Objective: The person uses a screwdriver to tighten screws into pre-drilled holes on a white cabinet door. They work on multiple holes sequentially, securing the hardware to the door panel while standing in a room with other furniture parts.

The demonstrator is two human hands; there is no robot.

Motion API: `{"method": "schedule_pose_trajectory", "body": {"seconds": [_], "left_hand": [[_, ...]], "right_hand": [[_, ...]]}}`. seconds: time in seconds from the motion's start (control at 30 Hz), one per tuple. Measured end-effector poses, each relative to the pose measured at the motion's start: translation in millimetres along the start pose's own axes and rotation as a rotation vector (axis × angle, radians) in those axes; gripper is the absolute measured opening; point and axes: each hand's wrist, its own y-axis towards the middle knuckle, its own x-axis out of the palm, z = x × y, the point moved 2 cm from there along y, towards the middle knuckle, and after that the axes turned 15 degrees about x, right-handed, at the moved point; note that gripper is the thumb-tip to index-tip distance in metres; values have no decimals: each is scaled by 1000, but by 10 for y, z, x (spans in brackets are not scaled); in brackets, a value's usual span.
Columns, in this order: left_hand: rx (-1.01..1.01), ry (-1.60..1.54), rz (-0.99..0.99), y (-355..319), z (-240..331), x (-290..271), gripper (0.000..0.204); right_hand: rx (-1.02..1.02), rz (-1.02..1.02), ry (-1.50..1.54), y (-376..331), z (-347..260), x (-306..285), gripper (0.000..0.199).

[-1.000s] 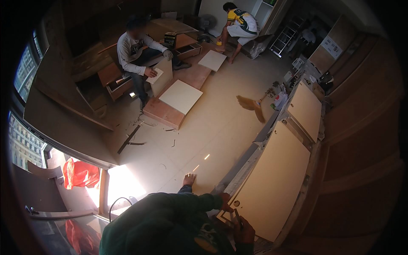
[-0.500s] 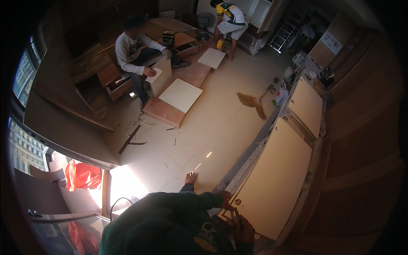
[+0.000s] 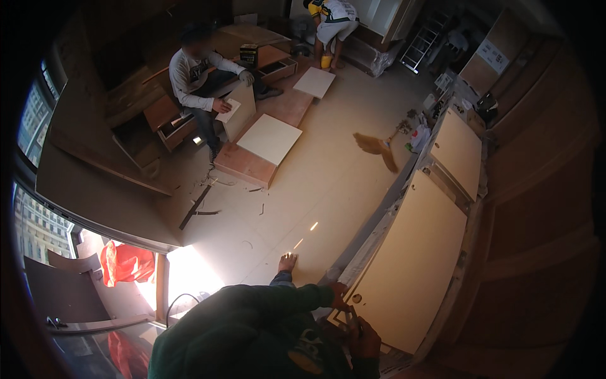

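A long pale cabinet door panel (image 3: 407, 259) with a round hole near its near left corner lies flat on my right. My left hand (image 3: 339, 295), at the end of a green sleeve, is closed at that corner, just left of the hole. Close below it, my right hand (image 3: 365, 341) is closed around a small, dark, narrow tool (image 3: 355, 317) whose kind I cannot make out. The tool's upper end meets the fingers of my left hand, by the panel edge. Shadow hides most of the fingers on both hands.
A seated person (image 3: 202, 76) steadies an upright board beside a low wooden platform (image 3: 246, 168) bearing pale panels. Another person (image 3: 334, 22) bends at the back. A broom head (image 3: 377, 146) and dark strips (image 3: 196, 207) lie on the floor. A ladder (image 3: 421, 47) leans behind.
My hands stay at the panel corner with barely any movement. The bending person at the back has shifted left and stoops lower over a yellow container. The view has moved slightly.
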Motion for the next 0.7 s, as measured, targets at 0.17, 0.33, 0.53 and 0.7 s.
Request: {"method": "schedule_pose_trajectory", "body": {"seconds": [0.17,0.33,0.53,0.7], "left_hand": [[-34,8,-68,11,159,-79,77],[-57,19,-43,16,-25,8,77],[-39,30,-23,9,-60,29,78],[-33,5,-32,9,-32,13,81]], "right_hand": [[-29,42,47,-8,78,54,46],[-55,59,59,-13,65,93,47],[-37,30,54,-17,42,79,49],[-56,51,40,-16,75,86,49]]}}
